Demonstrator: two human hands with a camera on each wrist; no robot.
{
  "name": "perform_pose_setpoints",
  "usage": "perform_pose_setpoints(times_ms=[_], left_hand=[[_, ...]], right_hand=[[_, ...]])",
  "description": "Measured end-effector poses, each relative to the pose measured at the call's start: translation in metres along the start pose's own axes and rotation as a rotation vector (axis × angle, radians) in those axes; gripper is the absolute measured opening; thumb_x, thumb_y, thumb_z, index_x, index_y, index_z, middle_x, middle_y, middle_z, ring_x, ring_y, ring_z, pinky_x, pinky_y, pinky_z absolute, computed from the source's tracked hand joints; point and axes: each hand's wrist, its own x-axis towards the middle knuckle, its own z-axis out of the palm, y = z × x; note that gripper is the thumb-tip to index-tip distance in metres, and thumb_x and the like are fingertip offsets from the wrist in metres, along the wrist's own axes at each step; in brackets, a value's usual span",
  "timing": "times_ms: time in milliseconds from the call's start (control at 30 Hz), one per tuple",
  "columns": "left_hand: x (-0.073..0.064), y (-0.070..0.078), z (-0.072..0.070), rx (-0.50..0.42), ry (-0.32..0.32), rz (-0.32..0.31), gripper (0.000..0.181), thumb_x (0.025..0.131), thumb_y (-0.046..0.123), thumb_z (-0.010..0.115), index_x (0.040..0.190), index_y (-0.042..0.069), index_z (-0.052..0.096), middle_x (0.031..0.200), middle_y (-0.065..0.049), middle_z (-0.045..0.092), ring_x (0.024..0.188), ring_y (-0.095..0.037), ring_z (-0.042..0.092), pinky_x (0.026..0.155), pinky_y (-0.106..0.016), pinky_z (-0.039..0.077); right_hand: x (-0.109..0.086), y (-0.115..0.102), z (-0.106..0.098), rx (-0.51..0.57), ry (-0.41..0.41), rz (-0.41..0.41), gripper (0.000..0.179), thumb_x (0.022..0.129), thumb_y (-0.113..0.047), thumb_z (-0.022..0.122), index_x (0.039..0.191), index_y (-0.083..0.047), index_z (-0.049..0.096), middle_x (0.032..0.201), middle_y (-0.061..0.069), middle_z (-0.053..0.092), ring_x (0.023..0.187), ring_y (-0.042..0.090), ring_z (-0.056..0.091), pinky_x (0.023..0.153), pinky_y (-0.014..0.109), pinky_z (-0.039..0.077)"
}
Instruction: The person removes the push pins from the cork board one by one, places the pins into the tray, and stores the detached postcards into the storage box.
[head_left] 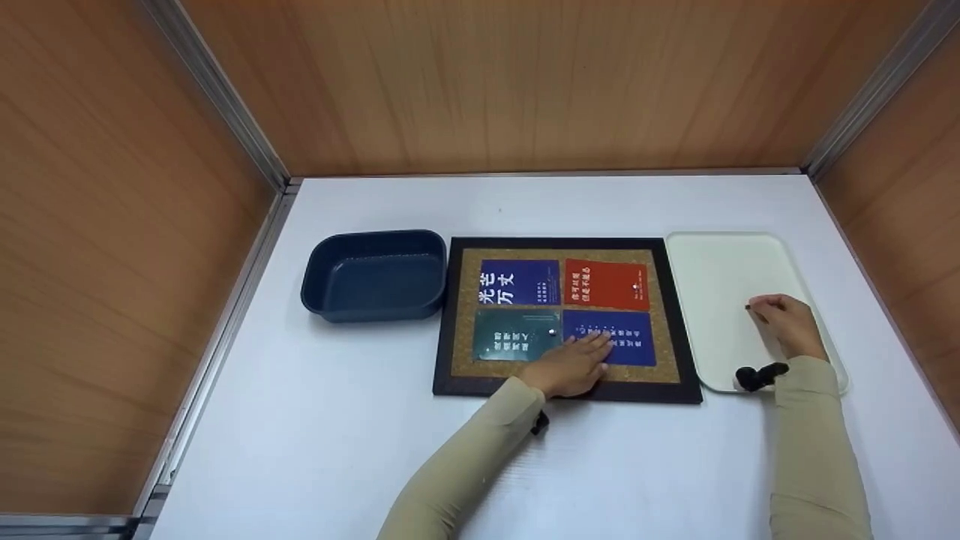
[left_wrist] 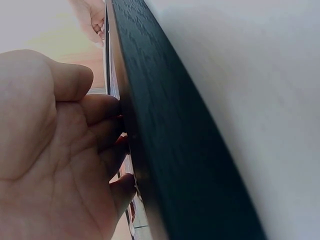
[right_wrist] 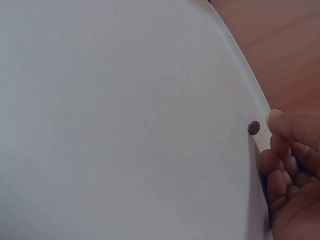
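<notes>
My left hand (head_left: 568, 365) rests on a cork board (head_left: 466, 281) with a dark frame, its fingers laid over the lower right blue card (head_left: 640, 330). In the left wrist view the fingertips (left_wrist: 129, 186) of this hand press the board behind the frame's edge (left_wrist: 165, 125). Over the pale tray (head_left: 720, 262), my right hand (head_left: 791, 328) has its thumb and fingertips close to a small round-headed thumbtack (right_wrist: 254, 128). A narrow gap separates the tack from the thumb in the right wrist view. The other fingers of that hand are bent.
The board also bears a purple-blue card (head_left: 536, 277), a red card (head_left: 615, 281) and a green card (head_left: 502, 322), with a shiny tack (head_left: 553, 331) on the green one. Left of it stands a deep navy dish (head_left: 379, 309). Wooden panels (head_left: 525, 82) bound the white table (head_left: 300, 450).
</notes>
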Motion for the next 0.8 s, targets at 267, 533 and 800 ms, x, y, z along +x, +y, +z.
perform_pose_setpoints(times_ms=[267,533,800], left_hand=[[0.001,-0.001,-0.001,-0.007,-0.01,0.003,0.052,0.106,0.036,0.023,0.155,0.021,0.016,0.162,0.007,0.008,0.149,-0.01,0.006,0.122,-0.031,0.008],[0.002,-0.002,-0.002,-0.015,-0.017,0.0,0.052,0.106,0.037,0.023,0.155,0.021,0.016,0.162,0.007,0.007,0.149,-0.01,0.006,0.122,-0.031,0.008],[0.002,-0.001,-0.002,-0.031,-0.025,-0.011,0.052,0.106,0.036,0.024,0.155,0.021,0.016,0.162,0.008,0.008,0.149,-0.009,0.006,0.122,-0.03,0.007]], right_hand=[[-0.003,-0.001,-0.001,0.077,-0.011,-0.004,0.028,0.099,-0.033,0.05,0.115,-0.011,0.056,0.095,-0.021,0.055,0.092,-0.001,0.051,0.079,0.008,0.045],[-0.003,-0.006,-0.001,0.11,-0.002,0.032,0.028,0.098,-0.037,0.052,0.113,-0.013,0.056,0.094,-0.02,0.056,0.091,0.001,0.051,0.078,0.01,0.045],[-0.009,-0.015,-0.001,0.229,-0.002,0.032,0.026,0.098,-0.025,0.054,0.115,-0.005,0.055,0.089,-0.017,0.06,0.086,0.002,0.054,0.076,0.009,0.047]])
